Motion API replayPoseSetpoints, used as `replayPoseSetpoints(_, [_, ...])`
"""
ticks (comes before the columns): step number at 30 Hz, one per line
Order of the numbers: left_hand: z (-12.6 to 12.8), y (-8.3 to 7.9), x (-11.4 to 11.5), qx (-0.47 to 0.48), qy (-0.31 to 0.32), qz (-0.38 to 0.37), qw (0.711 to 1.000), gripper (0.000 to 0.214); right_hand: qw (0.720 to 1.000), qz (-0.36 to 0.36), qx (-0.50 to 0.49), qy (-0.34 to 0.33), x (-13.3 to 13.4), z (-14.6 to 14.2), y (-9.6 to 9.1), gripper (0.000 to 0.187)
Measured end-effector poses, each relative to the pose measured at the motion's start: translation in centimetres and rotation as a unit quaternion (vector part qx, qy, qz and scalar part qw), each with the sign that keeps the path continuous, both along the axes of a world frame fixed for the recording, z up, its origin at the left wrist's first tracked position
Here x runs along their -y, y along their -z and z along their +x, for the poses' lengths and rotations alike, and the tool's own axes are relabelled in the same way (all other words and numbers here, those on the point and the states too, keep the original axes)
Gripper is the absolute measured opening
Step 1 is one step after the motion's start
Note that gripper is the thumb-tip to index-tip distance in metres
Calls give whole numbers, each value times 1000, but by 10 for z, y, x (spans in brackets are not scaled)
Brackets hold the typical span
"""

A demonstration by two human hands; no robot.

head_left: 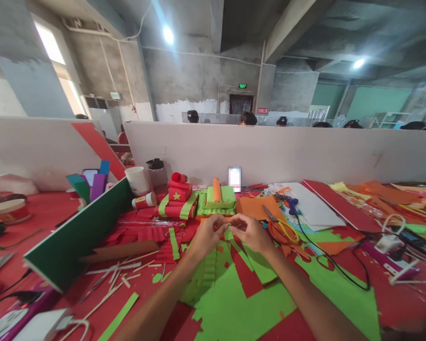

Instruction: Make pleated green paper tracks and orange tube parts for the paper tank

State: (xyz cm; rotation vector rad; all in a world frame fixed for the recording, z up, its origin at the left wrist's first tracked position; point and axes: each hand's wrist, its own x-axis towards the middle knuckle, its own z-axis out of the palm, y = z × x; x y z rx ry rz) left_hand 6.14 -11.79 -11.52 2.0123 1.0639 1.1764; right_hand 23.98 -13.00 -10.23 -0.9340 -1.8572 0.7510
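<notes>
"So, how do the two hands stand?"

"Close together, over the middle of the bench (401, 303). The left hand (212, 231) and the right hand (247, 231) point inward, each curled with thumb and fingertips drawn narrow, and the tips nearly meet."

"Holding something?"

"I can't tell for sure. A small light-green paper piece (228, 234) shows right below the fingertips, but whether it is pinched or just lies behind them is unclear."

"And the nearest built thing?"

"A boxy light-green paper model (229, 195), straight beyond the hands, with ridged paper along its lower part. An orange rolled-paper tube (217, 190) lies on top."

"Which way does the tube run?"

"Its long axis points roughly away from the person, so one end faces the hands. It lines up more with the left hand, which makes that one the nearer; the right hand sits off to the side of that line."

"What flanks the model?"

"On its left, a red paper model with a yellow star and light-green bands (177, 196); on its right, a flat orange paper sheet (257, 206). Scissors with yellow-and-orange handles (287, 231) lie just past the right hand."

"Under the forearms?"

"A large light-green paper sheet with a ragged edge (244, 312), spread between them and toward the person."
</notes>
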Motion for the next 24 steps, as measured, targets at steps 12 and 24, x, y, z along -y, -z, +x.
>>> replayPoseSetpoints(12, [0, -3, 2, -35, -6, 10, 999, 23, 997, 36, 37, 50, -4, 1, 5, 15])
replayPoseSetpoints(24, [6, -7, 3, 78, 17, -33, 996, 17, 998, -14, -56, 14, -6, 5, 2, 20])
